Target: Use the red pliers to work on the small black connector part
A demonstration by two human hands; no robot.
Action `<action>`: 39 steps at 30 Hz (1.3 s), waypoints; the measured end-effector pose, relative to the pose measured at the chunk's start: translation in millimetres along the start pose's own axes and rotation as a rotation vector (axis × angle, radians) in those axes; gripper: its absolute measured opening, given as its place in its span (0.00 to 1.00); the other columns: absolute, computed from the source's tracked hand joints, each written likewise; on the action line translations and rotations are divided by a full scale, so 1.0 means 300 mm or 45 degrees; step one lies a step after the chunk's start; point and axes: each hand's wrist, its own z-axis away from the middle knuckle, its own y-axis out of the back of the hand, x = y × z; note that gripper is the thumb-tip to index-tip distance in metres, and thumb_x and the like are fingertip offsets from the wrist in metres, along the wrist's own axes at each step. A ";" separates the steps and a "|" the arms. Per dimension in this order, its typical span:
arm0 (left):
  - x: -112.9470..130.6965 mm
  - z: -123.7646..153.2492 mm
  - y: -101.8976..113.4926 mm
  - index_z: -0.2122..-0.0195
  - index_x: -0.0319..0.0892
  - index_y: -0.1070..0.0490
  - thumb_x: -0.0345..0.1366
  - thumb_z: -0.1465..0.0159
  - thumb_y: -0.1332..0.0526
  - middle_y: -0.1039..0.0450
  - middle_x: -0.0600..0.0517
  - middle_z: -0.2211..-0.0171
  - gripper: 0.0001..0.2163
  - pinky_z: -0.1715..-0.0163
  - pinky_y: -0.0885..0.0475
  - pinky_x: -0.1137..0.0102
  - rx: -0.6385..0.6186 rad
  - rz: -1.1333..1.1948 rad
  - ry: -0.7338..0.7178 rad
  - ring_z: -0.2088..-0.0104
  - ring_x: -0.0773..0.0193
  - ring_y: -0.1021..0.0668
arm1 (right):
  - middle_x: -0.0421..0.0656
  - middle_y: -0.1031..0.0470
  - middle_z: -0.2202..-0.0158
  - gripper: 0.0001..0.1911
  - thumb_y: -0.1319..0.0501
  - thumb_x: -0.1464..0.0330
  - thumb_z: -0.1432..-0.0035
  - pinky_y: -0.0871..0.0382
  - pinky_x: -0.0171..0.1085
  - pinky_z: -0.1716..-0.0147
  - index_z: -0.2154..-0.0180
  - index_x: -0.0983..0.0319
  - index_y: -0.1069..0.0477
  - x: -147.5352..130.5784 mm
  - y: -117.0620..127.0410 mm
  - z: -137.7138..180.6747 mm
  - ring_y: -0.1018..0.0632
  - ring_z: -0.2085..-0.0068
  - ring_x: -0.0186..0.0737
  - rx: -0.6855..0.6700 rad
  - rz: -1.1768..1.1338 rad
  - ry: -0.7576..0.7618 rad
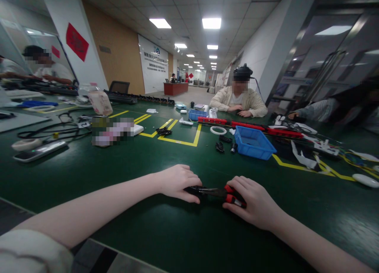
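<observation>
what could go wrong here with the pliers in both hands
The left hand curls right over the nose of the pliers, so a squeeze by the right hand on the red grips might pinch a finger. Whatever it covers is hidden and could slip on the smooth green table.

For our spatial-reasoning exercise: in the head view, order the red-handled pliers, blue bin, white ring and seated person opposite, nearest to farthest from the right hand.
1. Red-handled pliers, gripped in the right hand.
2. Blue bin, straight ahead.
3. White ring, beyond the bin, slightly left.
4. Seated person, farthest, on the opposite side.
</observation>
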 end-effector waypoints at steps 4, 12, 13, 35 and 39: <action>0.000 0.001 -0.001 0.62 0.40 0.31 0.48 0.39 0.39 0.26 0.53 0.71 0.15 0.69 0.35 0.70 -0.002 -0.001 0.002 0.72 0.65 0.25 | 0.46 0.27 0.63 0.17 0.41 0.55 0.44 0.34 0.40 0.67 0.59 0.60 0.32 0.000 -0.001 0.000 0.28 0.65 0.41 -0.001 0.002 0.003; 0.002 0.000 0.003 0.59 0.40 0.32 0.49 0.39 0.39 0.25 0.52 0.68 0.17 0.68 0.35 0.69 -0.008 -0.002 0.023 0.70 0.64 0.24 | 0.46 0.27 0.63 0.16 0.41 0.56 0.44 0.33 0.40 0.67 0.60 0.61 0.32 0.001 -0.002 -0.002 0.28 0.65 0.40 0.036 0.037 0.026; 0.003 0.000 0.004 0.58 0.40 0.32 0.49 0.39 0.39 0.24 0.52 0.68 0.17 0.68 0.34 0.69 -0.008 -0.002 0.029 0.70 0.63 0.24 | 0.46 0.27 0.63 0.16 0.41 0.56 0.44 0.33 0.40 0.67 0.60 0.61 0.32 0.001 -0.002 -0.001 0.28 0.66 0.40 0.034 0.036 0.023; 0.002 0.002 0.002 0.58 0.39 0.33 0.47 0.40 0.37 0.25 0.53 0.67 0.17 0.69 0.36 0.71 0.032 0.023 0.024 0.71 0.65 0.25 | 0.46 0.27 0.62 0.17 0.41 0.56 0.44 0.34 0.41 0.66 0.59 0.61 0.32 0.002 -0.004 0.001 0.28 0.64 0.41 -0.009 0.021 -0.014; 0.006 0.003 0.000 0.56 0.39 0.33 0.47 0.41 0.37 0.24 0.52 0.65 0.19 0.70 0.36 0.71 0.081 -0.022 0.008 0.71 0.65 0.25 | 0.46 0.27 0.63 0.17 0.41 0.56 0.44 0.33 0.40 0.67 0.59 0.61 0.32 0.003 -0.002 0.000 0.28 0.65 0.41 0.009 0.032 0.001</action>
